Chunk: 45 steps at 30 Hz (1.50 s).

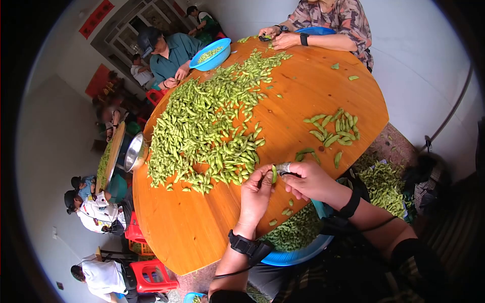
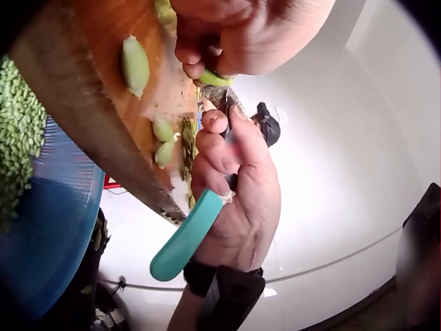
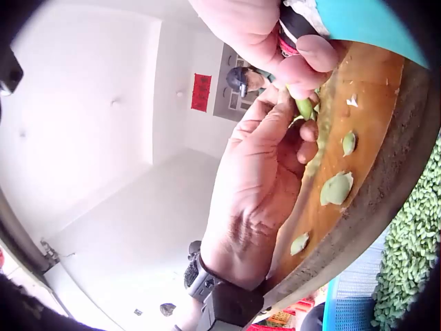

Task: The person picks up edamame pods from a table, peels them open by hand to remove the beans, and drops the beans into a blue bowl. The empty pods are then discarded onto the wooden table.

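My left hand [image 1: 257, 194] pinches a green soybean pod [image 1: 274, 174] between thumb and fingers, over the near edge of the round wooden table [image 1: 202, 227]. My right hand [image 1: 318, 182] is close beside it, its fingers curled round a tool whose rounded teal handle [image 2: 189, 238] sticks out below the palm. The tool's working end is mostly hidden by the fingers. In the right wrist view the pod [image 3: 304, 108] lies between the fingertips of both hands. Right below, a blue basin [image 1: 290, 260] holds many shelled green beans [image 1: 298, 230].
A large heap of pods [image 1: 207, 116] covers the table's left side. Several separate pods [image 1: 338, 126] lie at the right. Bean skins [image 3: 336, 188] lie by the near edge. Two people sit across, near a blue bowl [image 1: 212, 55]. Discarded pods [image 1: 381, 187] pile up low at the right.
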Tool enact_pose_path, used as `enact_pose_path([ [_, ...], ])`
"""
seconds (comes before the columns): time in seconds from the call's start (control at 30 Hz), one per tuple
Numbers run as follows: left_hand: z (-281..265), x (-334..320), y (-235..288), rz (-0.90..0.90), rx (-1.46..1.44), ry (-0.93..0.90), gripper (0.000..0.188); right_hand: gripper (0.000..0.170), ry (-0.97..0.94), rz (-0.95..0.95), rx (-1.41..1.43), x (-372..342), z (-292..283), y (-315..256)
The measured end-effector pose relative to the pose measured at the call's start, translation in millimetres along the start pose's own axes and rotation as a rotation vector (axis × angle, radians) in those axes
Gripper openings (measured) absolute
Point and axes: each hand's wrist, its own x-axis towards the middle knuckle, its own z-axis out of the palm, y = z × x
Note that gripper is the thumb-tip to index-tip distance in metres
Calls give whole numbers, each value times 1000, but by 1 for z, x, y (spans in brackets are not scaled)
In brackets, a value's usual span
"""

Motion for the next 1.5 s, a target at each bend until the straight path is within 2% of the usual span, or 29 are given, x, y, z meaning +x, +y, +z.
enact_pose_path([
  [0.1, -5, 1, -7, 8, 53, -26, 22, 12, 0, 7, 20, 1, 1, 1],
  [0.17, -4, 0, -13, 130, 159, -60, 22, 12, 0, 12, 30, 0, 0, 3],
  [0.2, -1, 0, -9, 253, 301, -46, 26, 12, 2, 6, 37, 1, 0, 6],
  [0.23, 1, 0, -5, 254, 297, -46, 26, 12, 5, 1, 43, 2, -1, 7],
  [0.3, 4, -2, 6, 450, 556, -11, 31, 12, 9, 0, 46, 0, 1, 2],
  [0.37, 3, -3, 3, 410, 538, 12, 35, 11, 7, -1, 49, -1, 3, 1],
  [0.47, 0, -3, -8, 475, 581, 20, 33, 10, 30, -35, 26, 0, 6, 4],
  [0.53, 1, -6, -9, 311, 426, -2, 29, 10, 60, -52, 17, 2, 9, 8],
  [0.67, 2, -5, -9, 335, 401, 2, 27, 10, 151, -141, -20, 7, 15, 16],
  [0.73, 1, -7, -5, 159, 189, -37, 28, 9, 142, -135, 66, 7, 16, 13],
  [0.77, 1, -7, -3, 156, 185, -37, 28, 9, 142, -130, 64, 6, 15, 11],
  [0.83, -1, -6, 2, 44, -5, -73, 25, 10, 80, 24, 214, 5, 11, 3],
  [0.9, -7, -3, 0, 49, -68, -120, 25, 11, 70, 67, 224, 4, 6, -1],
  [1.0, -11, 3, 3, -117, -295, -216, 31, 11, 58, 118, 207, 6, -1, -1],
  [1.07, -9, 2, 5, -162, -331, -205, 28, 11, 50, 128, 176, 7, 1, 1],
  [1.1, -8, 2, 5, -208, -364, -196, 26, 11, 108, -41, 30, 6, 5, 3],
  [1.13, -6, 2, 5, -224, -342, -200, 21, 12, 166, -211, -114, 5, 9, 4],
  [1.23, -10, 3, -4, -125, -330, -229, 21, 16, 197, -267, -152, -1, 20, -1],
  [1.27, -9, 1, -6, -120, -256, -196, 15, 16, 193, -264, -154, -2, 23, 1],
  [1.37, -10, 0, -5, -166, -250, -142, 17, 17, 153, -270, -124, -1, 29, 2],
  [1.47, -11, 0, -7, -176, -340, -133, 19, 16, 180, -254, -69, 3, 33, 3],
  [1.5, -13, 1, -9, -176, -343, -128, 19, 16, 175, -180, -57, 3, 31, 0],
])
